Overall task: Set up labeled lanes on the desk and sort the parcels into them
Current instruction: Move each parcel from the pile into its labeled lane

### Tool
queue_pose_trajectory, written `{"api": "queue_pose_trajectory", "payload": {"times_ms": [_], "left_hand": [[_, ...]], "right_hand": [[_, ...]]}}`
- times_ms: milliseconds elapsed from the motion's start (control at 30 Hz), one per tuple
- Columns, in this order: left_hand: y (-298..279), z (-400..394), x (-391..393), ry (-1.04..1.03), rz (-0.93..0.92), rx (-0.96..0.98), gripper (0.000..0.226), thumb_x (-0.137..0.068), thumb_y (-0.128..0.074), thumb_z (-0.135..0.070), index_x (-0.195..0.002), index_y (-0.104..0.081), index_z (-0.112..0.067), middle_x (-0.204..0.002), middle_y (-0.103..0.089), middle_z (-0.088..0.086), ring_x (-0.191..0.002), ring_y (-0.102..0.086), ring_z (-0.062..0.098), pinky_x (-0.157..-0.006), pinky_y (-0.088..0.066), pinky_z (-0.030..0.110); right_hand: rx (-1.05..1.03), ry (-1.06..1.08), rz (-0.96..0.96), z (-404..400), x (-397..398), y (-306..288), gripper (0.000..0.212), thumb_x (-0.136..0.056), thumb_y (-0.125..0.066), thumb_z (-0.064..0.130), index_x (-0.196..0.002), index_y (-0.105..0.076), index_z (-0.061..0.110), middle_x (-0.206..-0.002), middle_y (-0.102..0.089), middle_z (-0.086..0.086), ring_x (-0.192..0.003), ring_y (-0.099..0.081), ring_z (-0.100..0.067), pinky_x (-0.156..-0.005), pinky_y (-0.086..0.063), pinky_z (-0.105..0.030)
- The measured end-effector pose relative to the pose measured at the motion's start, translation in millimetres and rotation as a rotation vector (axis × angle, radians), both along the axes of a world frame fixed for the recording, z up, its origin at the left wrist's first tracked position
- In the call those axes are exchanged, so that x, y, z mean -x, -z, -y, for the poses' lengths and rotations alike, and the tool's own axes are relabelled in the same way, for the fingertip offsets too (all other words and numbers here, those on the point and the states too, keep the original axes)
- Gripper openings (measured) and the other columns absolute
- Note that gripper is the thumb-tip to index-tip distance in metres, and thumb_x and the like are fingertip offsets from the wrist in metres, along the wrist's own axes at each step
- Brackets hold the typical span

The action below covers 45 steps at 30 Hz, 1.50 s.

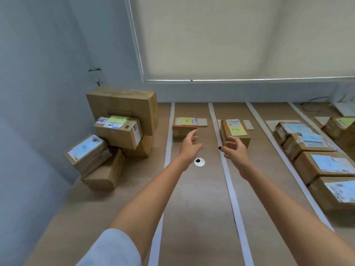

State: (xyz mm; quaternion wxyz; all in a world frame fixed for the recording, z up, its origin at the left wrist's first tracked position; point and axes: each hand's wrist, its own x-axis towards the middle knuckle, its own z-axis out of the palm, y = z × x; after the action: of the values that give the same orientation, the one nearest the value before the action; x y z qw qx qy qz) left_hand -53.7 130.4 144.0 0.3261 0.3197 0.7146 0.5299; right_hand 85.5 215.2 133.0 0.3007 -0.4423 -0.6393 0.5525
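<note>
- Already the lanes are laid out: white tape strips (pixel 228 173) run from the near edge of the tabletop (pixel 199 198) to the wall, and pale label cards (pixel 202 122) lie at the far ends of the lanes.
- Sorting is well under way. The first lane holds one small parcel with a yellow note (pixel 184 127); the next holds one taller parcel with a yellow sticky label (pixel 235 131).
- Further right, a lane holds a row of four parcels with blue shipping labels (pixel 307 150), and another box (pixel 342 127) sits in the lane beyond.
- What remains is the unsorted pile (pixel 117 139) stacked at the left against the wall, outside the tape, with several cartons leaning on each other.
- The left hand (pixel 190 145) hovers just in front of the small parcel, fingers relaxed and spread, holding nothing.
- The right hand (pixel 234 148) hovers close by the taller parcel, fingers loosely curled and empty; whether it touches the box I cannot tell.
- By my estimate, over half the parcels are placed.
</note>
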Motion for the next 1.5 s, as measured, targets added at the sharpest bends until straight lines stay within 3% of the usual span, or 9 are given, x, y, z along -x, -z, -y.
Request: {"api": "queue_pose_trajectory", "payload": {"times_ms": [300,500,633,800,900,1033,1200,1333,1500], "left_hand": [[-9.4,38.8,52.2,-0.055,0.026,-0.008,0.058,-0.089,-0.052,-0.004,-0.142,-0.036,-0.022,-0.139,-0.046,0.008,-0.112,-0.044,0.014,-0.088,-0.037,0.025],[-11.6,69.8,92.5,-0.111,-0.012,0.003,0.057,-0.09,-0.052,-0.004,-0.142,-0.035,-0.021,-0.14,-0.045,0.006,-0.127,-0.043,0.02,-0.095,-0.039,0.028],[-0.6,108.5,139.8,-0.235,-0.002,0.032,0.058,-0.089,-0.052,-0.002,-0.141,-0.036,-0.021,-0.139,-0.047,0.008,-0.127,-0.045,0.022,-0.103,-0.042,0.035],[20.1,173.3,211.1,-0.441,0.05,0.075,0.059,-0.087,-0.052,0.002,-0.14,-0.039,-0.022,-0.138,-0.047,0.007,-0.125,-0.046,0.021,-0.097,-0.043,0.03],[34.9,215.6,259.1,-0.588,0.089,0.102,0.056,-0.088,-0.05,0.0,-0.138,-0.04,-0.023,-0.136,-0.048,0.005,-0.118,-0.049,0.019,-0.092,-0.042,0.028],[56.0,254.7,306.8,-0.726,0.106,0.087,0.053,-0.088,-0.048,-0.002,-0.137,-0.042,-0.02,-0.132,-0.051,0.005,-0.104,-0.05,0.013,-0.082,-0.041,0.026],[78.5,271.3,340.8,-0.878,0.114,0.027,0.05,-0.087,-0.048,0.004,-0.134,-0.045,-0.011,-0.132,-0.053,0.01,-0.114,-0.055,0.023,-0.091,-0.044,0.03],[93.5,267.8,359.5,-0.716,-0.011,0.298,0.068,-0.091,-0.056,-0.02,-0.149,-0.021,-0.013,-0.128,-0.054,0.007,-0.129,-0.034,0.03,-0.103,-0.027,0.029],[114.9,237.0,371.2,-0.441,-0.075,0.646,0.058,-0.09,-0.05,-0.044,-0.143,-0.037,-0.023,-0.149,-0.025,0.004,-0.14,-0.007,0.027,-0.116,-0.009,0.043]], "right_hand": [[-0.016,-0.126,-0.012,50.0,65.6,-18.9,0.051,-0.086,-0.064,0.014,-0.132,-0.043,0.016,-0.127,-0.051,-0.008,-0.109,-0.052,-0.019,-0.088,-0.049,-0.033],[0.003,-0.208,0.003,79.4,118.4,-21.2,0.05,-0.085,-0.066,0.014,-0.131,-0.045,0.015,-0.126,-0.053,-0.008,-0.11,-0.054,-0.02,-0.096,-0.049,-0.038],[0.038,-0.305,0.015,104.6,168.8,-14.0,0.051,-0.085,-0.065,0.013,-0.132,-0.044,0.014,-0.126,-0.051,-0.008,-0.106,-0.054,-0.02,-0.089,-0.049,-0.033],[0.09,-0.427,0.036,143.4,245.8,-0.5,0.048,-0.085,-0.062,0.01,-0.13,-0.046,0.014,-0.123,-0.053,-0.01,-0.1,-0.055,-0.016,-0.079,-0.049,-0.026],[0.087,-0.511,0.096,167.1,297.0,9.8,0.05,-0.085,-0.062,0.013,-0.132,-0.045,0.017,-0.127,-0.052,-0.007,-0.107,-0.053,-0.017,-0.088,-0.048,-0.028],[0.076,-0.568,0.16,182.3,348.2,27.8,0.057,-0.085,-0.063,0.016,-0.137,-0.041,0.017,-0.134,-0.049,-0.007,-0.104,-0.05,-0.014,-0.087,-0.043,-0.025],[0.04,-0.588,0.28,185.6,387.0,51.2,0.067,-0.084,-0.063,0.022,-0.143,-0.034,0.012,-0.144,-0.043,-0.006,-0.113,-0.048,-0.015,-0.094,-0.039,-0.025],[0.037,-0.583,0.248,193.6,405.6,64.5,0.073,-0.085,-0.064,0.028,-0.147,-0.026,0.017,-0.148,-0.036,-0.003,-0.131,-0.041,-0.022,-0.106,-0.039,-0.035],[0.053,-0.282,0.124,191.9,412.8,78.0,0.044,-0.083,-0.064,0.027,-0.125,-0.055,0.017,-0.12,-0.06,0.0,-0.099,-0.056,-0.011,-0.081,-0.044,-0.023]]}}
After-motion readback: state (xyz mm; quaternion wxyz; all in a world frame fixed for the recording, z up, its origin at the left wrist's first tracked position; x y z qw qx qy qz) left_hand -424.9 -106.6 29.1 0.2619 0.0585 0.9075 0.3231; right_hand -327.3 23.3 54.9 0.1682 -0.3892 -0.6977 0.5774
